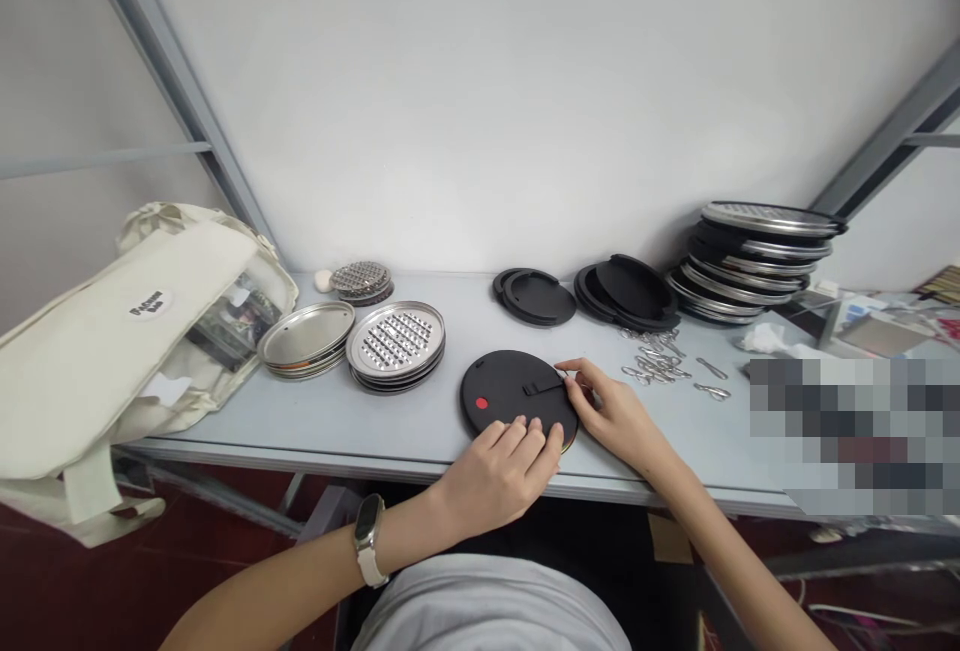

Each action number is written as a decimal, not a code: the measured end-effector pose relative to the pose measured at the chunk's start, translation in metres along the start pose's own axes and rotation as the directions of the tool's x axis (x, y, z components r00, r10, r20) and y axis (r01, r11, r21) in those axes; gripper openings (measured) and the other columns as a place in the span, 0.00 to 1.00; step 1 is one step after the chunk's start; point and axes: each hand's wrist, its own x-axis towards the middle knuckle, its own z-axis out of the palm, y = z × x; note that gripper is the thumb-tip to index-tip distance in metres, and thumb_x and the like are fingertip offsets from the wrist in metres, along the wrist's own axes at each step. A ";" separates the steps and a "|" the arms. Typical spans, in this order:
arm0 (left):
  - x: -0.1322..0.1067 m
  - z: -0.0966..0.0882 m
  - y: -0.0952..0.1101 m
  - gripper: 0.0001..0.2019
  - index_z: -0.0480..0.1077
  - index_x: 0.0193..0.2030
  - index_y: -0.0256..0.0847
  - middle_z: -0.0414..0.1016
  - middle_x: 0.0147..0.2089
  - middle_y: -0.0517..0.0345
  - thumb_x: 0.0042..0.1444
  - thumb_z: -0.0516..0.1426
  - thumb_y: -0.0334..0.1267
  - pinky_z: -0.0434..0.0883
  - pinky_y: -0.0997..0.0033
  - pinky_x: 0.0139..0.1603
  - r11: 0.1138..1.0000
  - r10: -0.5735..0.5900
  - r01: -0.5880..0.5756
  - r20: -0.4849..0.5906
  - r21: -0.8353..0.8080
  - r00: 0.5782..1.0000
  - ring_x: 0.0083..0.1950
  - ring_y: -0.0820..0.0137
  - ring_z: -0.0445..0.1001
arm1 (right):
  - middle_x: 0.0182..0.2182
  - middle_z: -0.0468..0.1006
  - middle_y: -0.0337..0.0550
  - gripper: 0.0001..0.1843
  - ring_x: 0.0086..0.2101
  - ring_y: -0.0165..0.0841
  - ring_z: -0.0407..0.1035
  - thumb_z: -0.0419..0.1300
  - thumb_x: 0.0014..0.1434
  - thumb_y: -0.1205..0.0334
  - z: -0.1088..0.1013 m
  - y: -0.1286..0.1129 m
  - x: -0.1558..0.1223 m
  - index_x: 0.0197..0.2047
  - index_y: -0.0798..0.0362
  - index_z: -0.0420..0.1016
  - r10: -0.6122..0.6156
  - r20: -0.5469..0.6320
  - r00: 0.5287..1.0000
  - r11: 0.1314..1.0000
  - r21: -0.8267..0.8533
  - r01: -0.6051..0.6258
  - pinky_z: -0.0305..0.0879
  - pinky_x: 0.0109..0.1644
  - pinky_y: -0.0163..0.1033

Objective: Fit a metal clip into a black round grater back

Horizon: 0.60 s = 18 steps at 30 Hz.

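A black round disc (517, 371) with a red dot and a short slot lies flat near the table's front edge. Across its lower part rests my left hand (510, 466), fingers bent over the disc and holding it down; its thumb is hidden. At the disc's right edge, by the slot's end, the thumb and index finger of my right hand (611, 411) pinch together. What sits between those fingertips is too small to make out. Several thin metal wire loops (656, 363) are scattered right of my right hand.
Round metal grater plates (397, 339), plain metal discs (309, 333) and small grater discs (361, 278) stand stacked at left. Black lids (536, 297) and black trays (634, 291) lie behind. A tall stack (757, 256) rises at right. A cream bag (112, 331) overhangs the left end.
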 end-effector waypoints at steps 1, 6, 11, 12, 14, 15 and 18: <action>0.000 0.000 0.000 0.19 0.65 0.62 0.32 0.73 0.52 0.46 0.67 0.53 0.36 0.65 0.67 0.47 1.000 0.000 0.000 0.002 0.002 1.000 0.52 0.64 0.72 | 0.20 0.66 0.34 0.16 0.22 0.32 0.63 0.47 0.67 0.54 0.000 0.000 0.000 0.50 0.52 0.68 -0.002 0.000 1.000 1.000 0.000 0.002 0.61 0.30 0.37; 0.001 -0.001 0.000 0.19 0.65 0.62 0.31 0.73 0.51 0.47 0.67 0.52 0.36 0.65 0.67 0.47 1.000 -0.003 0.003 -0.007 -0.007 1.000 0.51 0.64 0.72 | 0.21 0.65 0.33 0.15 0.22 0.32 0.62 0.48 0.66 0.54 0.001 0.003 0.000 0.48 0.51 0.68 0.003 0.007 1.000 1.000 0.008 -0.003 0.61 0.30 0.37; 0.001 -0.001 0.000 0.19 0.65 0.62 0.32 0.73 0.52 0.45 0.67 0.52 0.37 0.65 0.67 0.47 1.000 -0.001 0.001 0.007 0.004 1.000 0.51 0.64 0.72 | 0.21 0.66 0.33 0.14 0.22 0.32 0.62 0.48 0.66 0.54 0.000 0.004 0.000 0.48 0.51 0.68 -0.004 0.002 1.000 1.000 0.020 0.004 0.61 0.29 0.37; 0.000 -0.001 0.000 0.19 0.65 0.62 0.32 0.73 0.52 0.46 0.67 0.52 0.37 0.65 0.67 0.47 1.000 -0.002 0.002 0.003 0.007 1.000 0.51 0.64 0.72 | 0.21 0.66 0.33 0.14 0.22 0.32 0.62 0.48 0.67 0.54 0.000 0.005 0.000 0.48 0.51 0.68 -0.003 0.003 1.000 1.000 0.022 0.003 0.61 0.29 0.37; 0.000 0.000 0.001 0.18 0.66 0.61 0.32 0.73 0.52 0.46 0.67 0.52 0.36 0.65 0.66 0.47 1.000 -0.007 0.007 -0.011 0.006 1.000 0.51 0.64 0.72 | 0.21 0.65 0.33 0.14 0.22 0.32 0.62 0.48 0.67 0.54 0.001 0.005 0.000 0.48 0.51 0.68 0.002 0.008 1.000 1.000 0.025 -0.002 0.61 0.29 0.37; 0.000 0.000 0.001 0.18 0.66 0.61 0.32 0.73 0.52 0.47 0.67 0.52 0.36 0.65 0.66 0.47 1.000 -0.008 0.008 -0.017 0.004 1.000 0.51 0.64 0.72 | 0.21 0.65 0.33 0.14 0.22 0.32 0.62 0.48 0.67 0.54 0.001 0.005 0.001 0.48 0.51 0.67 0.005 0.011 1.000 1.000 0.026 -0.005 0.61 0.30 0.37; 0.000 0.000 0.001 0.18 0.66 0.61 0.32 0.74 0.51 0.47 0.67 0.52 0.36 0.65 0.66 0.47 1.000 -0.008 0.008 -0.022 -0.003 1.000 0.51 0.64 0.71 | 0.21 0.63 0.32 0.14 0.23 0.32 0.61 0.47 0.67 0.54 0.000 0.004 0.001 0.49 0.52 0.66 0.013 0.026 1.000 0.999 0.034 -0.014 0.60 0.30 0.37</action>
